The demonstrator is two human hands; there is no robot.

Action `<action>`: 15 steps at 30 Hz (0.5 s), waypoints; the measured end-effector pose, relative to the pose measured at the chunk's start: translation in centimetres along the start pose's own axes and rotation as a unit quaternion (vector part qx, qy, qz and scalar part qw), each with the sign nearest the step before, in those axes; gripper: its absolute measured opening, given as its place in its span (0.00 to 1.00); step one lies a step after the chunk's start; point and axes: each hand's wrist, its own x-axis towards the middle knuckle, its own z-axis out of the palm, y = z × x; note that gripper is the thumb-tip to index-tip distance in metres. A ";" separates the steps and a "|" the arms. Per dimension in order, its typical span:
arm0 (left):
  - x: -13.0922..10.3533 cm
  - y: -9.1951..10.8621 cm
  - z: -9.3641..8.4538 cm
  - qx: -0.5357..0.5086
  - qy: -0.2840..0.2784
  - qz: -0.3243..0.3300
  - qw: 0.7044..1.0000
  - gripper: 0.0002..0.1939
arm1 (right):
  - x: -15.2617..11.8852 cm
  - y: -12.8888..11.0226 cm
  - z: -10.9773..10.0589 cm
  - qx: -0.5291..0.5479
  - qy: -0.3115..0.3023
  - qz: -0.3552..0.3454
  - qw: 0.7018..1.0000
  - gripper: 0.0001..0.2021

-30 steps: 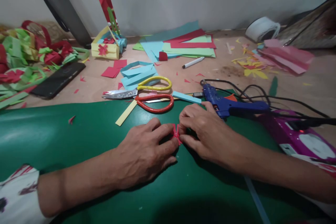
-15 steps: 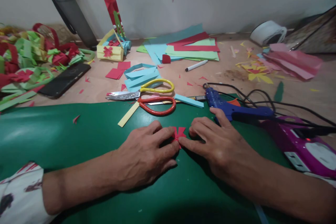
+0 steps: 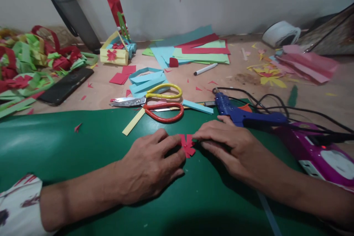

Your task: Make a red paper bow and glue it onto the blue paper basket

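Note:
A small red paper flower (image 3: 188, 148) with cut petals lies on the green mat, between my two hands. My left hand (image 3: 155, 164) rests on the mat with bent fingers, and its fingertips hold the flower's left edge. From the other side my right hand (image 3: 229, 142) reaches in, its thumb and forefinger closed at the upper right petal. Part of that petal is hidden by the fingertips. Just beyond the hands lie scissors (image 3: 164, 112) with one yellow and one red handle, beside a yellow paper strip (image 3: 134, 121).
A blue glue gun (image 3: 249, 117) lies behind my right hand, its cable near a purple power strip (image 3: 297, 140). Farther back are coloured paper sheets (image 3: 163, 49), a marker (image 3: 205, 69), a small yellow paper basket (image 3: 114, 55), a phone (image 3: 66, 86) and a heap of paper pieces (image 3: 33, 59).
My right forefinger has lifted from the flower's centre, and the hand has shifted to the upper right petal. More of the flower shows now. My left hand stays at its left edge.

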 end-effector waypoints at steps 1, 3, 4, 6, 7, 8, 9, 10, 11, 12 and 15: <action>-0.1 0.0 0.1 -0.003 0.014 -0.002 1.000 0.12 | 0.1 -0.1 0.0 -0.002 0.018 -0.001 1.000 0.08; -0.2 0.0 0.2 -0.007 0.051 -0.006 0.999 0.10 | 0.3 -0.2 0.0 -0.019 0.054 -0.010 0.998 0.06; -0.3 0.0 0.3 -0.010 0.071 -0.006 0.997 0.09 | 0.3 -0.2 0.0 -0.031 0.068 -0.017 0.997 0.05; -0.5 -0.1 0.4 -0.021 0.103 -0.012 0.994 0.06 | 0.5 -0.2 0.1 -0.051 0.082 -0.025 0.995 0.07; -0.5 -0.1 0.5 -0.029 0.114 -0.017 0.993 0.05 | 0.5 -0.2 0.1 -0.056 0.085 -0.028 0.994 0.07; -0.5 -0.2 0.6 -0.039 0.124 -0.022 0.991 0.04 | 0.5 -0.2 0.2 -0.060 0.088 -0.032 0.994 0.07; -0.6 -0.2 0.6 -0.050 0.133 -0.027 0.989 0.03 | 0.6 -0.2 0.2 -0.064 0.088 -0.038 0.993 0.06; -0.6 -0.3 0.7 -0.057 0.142 -0.030 0.988 0.03 | 0.5 -0.1 0.3 -0.069 0.089 -0.045 0.993 0.05; -0.6 -0.3 0.7 -0.062 0.150 -0.031 0.986 0.02 | 0.5 0.0 0.5 -0.076 0.087 -0.053 0.992 0.05; -0.6 -0.3 0.8 -0.064 0.157 -0.029 0.985 0.02 | 0.5 0.1 0.6 -0.084 0.086 -0.058 0.991 0.06; -0.6 -0.2 0.9 -0.056 0.163 -0.022 0.985 0.00 | 0.4 0.3 0.9 -0.105 0.086 -0.061 0.989 0.08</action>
